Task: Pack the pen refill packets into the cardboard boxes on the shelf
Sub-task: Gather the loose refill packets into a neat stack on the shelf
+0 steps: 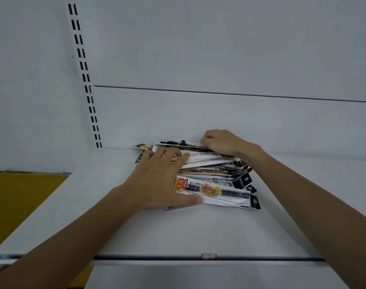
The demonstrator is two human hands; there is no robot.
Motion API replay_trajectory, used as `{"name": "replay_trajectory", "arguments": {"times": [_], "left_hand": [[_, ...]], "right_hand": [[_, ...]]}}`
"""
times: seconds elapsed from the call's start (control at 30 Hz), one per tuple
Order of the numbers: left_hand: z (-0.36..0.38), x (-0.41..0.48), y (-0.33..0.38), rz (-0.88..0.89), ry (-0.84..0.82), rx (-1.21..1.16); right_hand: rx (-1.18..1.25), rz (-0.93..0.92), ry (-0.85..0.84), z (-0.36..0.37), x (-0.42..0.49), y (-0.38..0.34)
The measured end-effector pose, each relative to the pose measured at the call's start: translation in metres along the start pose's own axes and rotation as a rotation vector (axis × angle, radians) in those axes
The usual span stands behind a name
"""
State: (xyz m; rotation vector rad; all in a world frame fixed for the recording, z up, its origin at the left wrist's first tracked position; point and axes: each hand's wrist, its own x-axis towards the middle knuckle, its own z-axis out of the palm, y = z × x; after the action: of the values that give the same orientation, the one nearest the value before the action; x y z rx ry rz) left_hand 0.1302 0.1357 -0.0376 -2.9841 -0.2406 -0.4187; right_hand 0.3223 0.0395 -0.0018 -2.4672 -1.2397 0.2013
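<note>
1. Landmark: the pile of pen refill packets (211, 170). It lies loose and fanned on the white shelf (198, 230), and its far edge is right against the back panel (219, 122).
2. Your left hand (157, 180) is released and flat, palm down on the left half of the pile. The fingers are straight and slightly spread, with the tips reaching the upper packets towards the far side.
3. Your left thumb (193, 200) is stretched out to the right. It presses on the near edge of the front packet (226, 192), the one with the red-and-yellow price mark.
4. Your right hand (226, 142) is at the far right corner of the pile. The fingers are clenched, curled over the far edge of the rear packets and grasping them. The thumb is hidden, so I can't tell how many packets are in the grip.
5. The packets' black hanger tabs point right and stick out of the pile beyond both hands.
6. Both forearms come in from the near side of the pile and cross the shelf's front rail (178, 257). A small red clip (208, 256) sits on the rail, straight out in front of the pile.
7. A slotted upright (88, 88) stands well to the left of the pile.
</note>
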Motion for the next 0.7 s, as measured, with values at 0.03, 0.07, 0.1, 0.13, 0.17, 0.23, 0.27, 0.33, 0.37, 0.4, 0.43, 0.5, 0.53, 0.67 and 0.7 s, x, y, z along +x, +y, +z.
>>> {"name": "replay_trajectory", "arguments": {"times": [0.03,0.07,0.1,0.13,0.17,0.23,0.27,0.33,0.37,0.4,0.43,0.5,0.53,0.67,0.7], "left_hand": [[-0.0001,0.0005,-0.0001,0.011,0.001,0.004],[0.0000,0.0008,-0.0001,0.020,0.005,0.000],[0.0001,0.0009,0.0002,0.024,0.007,-0.018],[0.0007,0.0006,0.0007,0.021,0.006,-0.049],[0.0010,0.0001,0.0012,0.012,0.001,-0.085],[0.0008,-0.0009,0.0025,-0.003,-0.026,-0.133],[0.0004,-0.0012,0.0032,-0.005,-0.036,-0.137],[0.0000,-0.0015,0.0038,-0.006,-0.047,-0.129],[0.0002,-0.0016,0.0037,-0.009,-0.050,-0.124],[0.0007,-0.0016,0.0035,-0.015,-0.052,-0.120],[0.0010,-0.0018,0.0035,-0.021,-0.050,-0.114],[0.0017,-0.0026,0.0032,-0.023,-0.040,-0.093],[0.0020,-0.0027,0.0031,-0.020,-0.034,-0.084],[0.0003,-0.0034,0.0031,0.001,0.001,-0.059],[-0.0002,-0.0040,0.0030,0.009,0.010,-0.056]], "right_hand": [[-0.004,-0.024,0.021,0.0013,-0.0005,-0.0016],[-0.012,-0.056,0.053,0.0029,-0.0006,-0.0032],[-0.024,-0.090,0.085,0.0048,0.0001,-0.0039],[-0.034,-0.112,0.102,0.0061,0.0016,-0.0042],[-0.034,-0.122,0.103,0.0068,0.0032,-0.0038],[-0.008,-0.114,0.075,0.0071,0.0055,-0.0021],[0.003,-0.111,0.062,0.0075,0.0059,-0.0013],[0.013,-0.108,0.048,0.0093,0.0058,-0.0004],[0.008,-0.109,0.041,0.0102,0.0062,-0.0006],[-0.002,-0.108,0.032,0.0106,0.0066,-0.0013],[-0.011,-0.106,0.022,0.0107,0.0065,-0.0025],[-0.009,-0.100,0.001,0.0106,0.0066,-0.0046],[-0.005,-0.100,-0.008,0.0105,0.0063,-0.0052],[-0.005,-0.091,-0.020,0.0107,0.0056,-0.0063],[-0.005,-0.092,-0.018,0.0109,0.0047,-0.0067]]}}
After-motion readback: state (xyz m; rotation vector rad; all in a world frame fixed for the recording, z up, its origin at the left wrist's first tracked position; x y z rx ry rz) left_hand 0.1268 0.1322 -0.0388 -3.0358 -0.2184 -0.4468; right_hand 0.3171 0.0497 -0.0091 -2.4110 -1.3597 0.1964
